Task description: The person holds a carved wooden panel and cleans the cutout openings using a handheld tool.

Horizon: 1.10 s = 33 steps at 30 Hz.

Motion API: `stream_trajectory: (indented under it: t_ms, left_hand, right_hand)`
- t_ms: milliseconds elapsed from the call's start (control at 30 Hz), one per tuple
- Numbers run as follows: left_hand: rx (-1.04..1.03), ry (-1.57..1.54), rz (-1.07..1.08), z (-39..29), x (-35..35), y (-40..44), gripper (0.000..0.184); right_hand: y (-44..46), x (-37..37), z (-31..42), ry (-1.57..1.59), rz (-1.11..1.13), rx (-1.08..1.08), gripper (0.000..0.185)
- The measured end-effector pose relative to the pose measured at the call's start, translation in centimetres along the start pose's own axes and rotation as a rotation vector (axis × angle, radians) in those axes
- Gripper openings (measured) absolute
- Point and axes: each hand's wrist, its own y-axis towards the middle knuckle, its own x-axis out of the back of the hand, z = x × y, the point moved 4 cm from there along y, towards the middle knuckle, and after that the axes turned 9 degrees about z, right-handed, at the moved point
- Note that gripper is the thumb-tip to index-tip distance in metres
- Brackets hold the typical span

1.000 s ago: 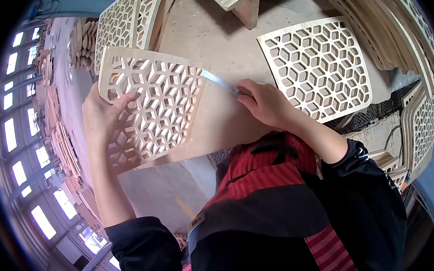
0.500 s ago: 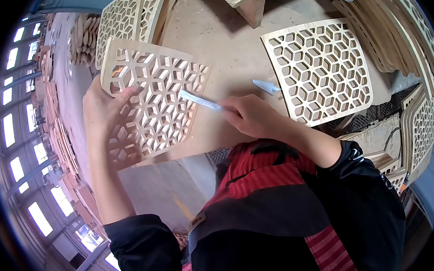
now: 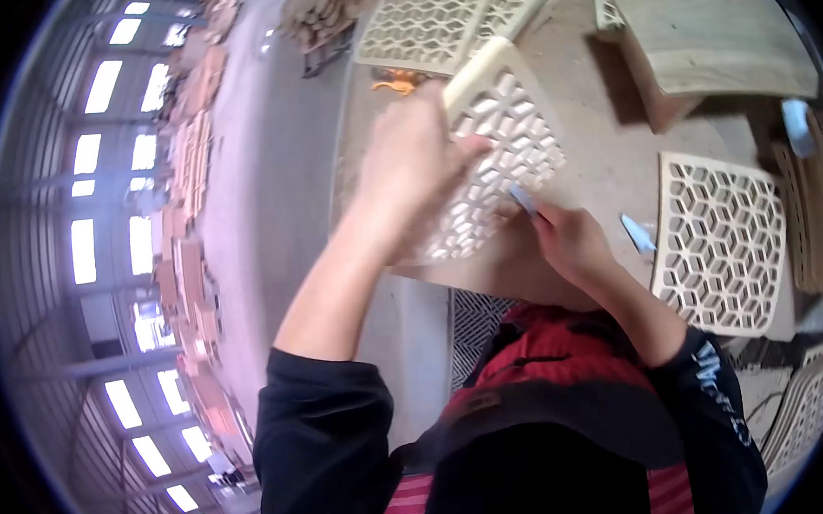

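My left hand (image 3: 411,155), blurred by motion, grips the edge of a pale wooden lattice panel (image 3: 503,145) with the thumb over its front. The panel is tilted up off the workbench. Closed around a thin pale blue-white strip (image 3: 523,198), my right hand (image 3: 577,246) is at the panel's lower right side. The strip's end is at the lattice; whether it sits inside an opening I cannot tell. To the right, another lattice panel (image 3: 723,250) lies on the bench, with a small pale-blue pointed piece (image 3: 635,233) beside its left edge.
Several lattice panels (image 3: 427,19) stand at the back, near an orange object (image 3: 396,83). A wooden stand (image 3: 726,40) is at the back right, with a pale bottle-like object (image 3: 797,128) and brown wooden pieces (image 3: 812,227) beyond. The bench edge (image 3: 337,158) drops to the floor at left.
My view has swung left, so the bench things appear further right. The held panel is tilted more steeply, and the strip has moved toward its lower right side. Both hands keep their hold.
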Motion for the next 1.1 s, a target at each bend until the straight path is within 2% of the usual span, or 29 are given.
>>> stream_trajectory:
  t_ms: [33, 133, 333, 533, 567, 700, 800, 900, 1000, 1100]
  left_hand:
    - [-0.011, 0.026, -0.021, -0.1, 0.1, 0.0, 0.049]
    - [-0.002, 0.015, -0.002, 0.2, 0.5, 0.0, 0.053]
    - [0.025, 0.018, 0.033, -0.2, 0.5, -0.4, 0.054]
    - [0.013, 0.007, 0.01, 0.3, 0.3, 0.0, 0.054]
    - [-0.002, 0.018, -0.002, 0.3, 0.2, 0.0, 0.055]
    - [0.105, -0.006, 0.156, -0.9, 1.2, -0.2, 0.049]
    - [0.075, 0.006, 0.117, -0.7, 1.0, -0.2, 0.048]
    - [0.048, 0.0, 0.047, 0.0, 0.4, 0.1, 0.053]
    - [0.028, 0.034, 0.017, 0.0, 0.2, -0.3, 0.054]
    - [0.01, 0.019, 0.006, -0.4, 0.3, -0.1, 0.052]
  right_hand:
    - [-1.0, 0.6, -0.3, 0.002, 0.073, -0.039, 0.023]
    - [-2.5, 0.7, -0.7, 0.055, -0.034, 0.056, 0.022]
    - [1.8, -0.4, 0.2, -0.14, 0.023, -0.029, 0.028]
    - [-3.5, 0.5, -0.6, -0.015, 0.012, 0.035, 0.023]
    - [-2.7, -0.2, -0.5, -0.076, 0.0, 0.043, 0.027]
    - [1.9, -1.2, 0.1, -0.186, 0.062, -0.036, 0.028]
    - [-0.7, 0.3, 0.9, -0.135, 0.069, -0.072, 0.029]
    - [-3.5, 0.3, -0.6, -0.048, -0.009, 0.081, 0.029]
    - [-1.0, -0.7, -0.1, -0.129, 0.068, -0.059, 0.029]
    - [2.2, -1.9, -0.6, -0.178, -0.031, 0.051, 0.032]
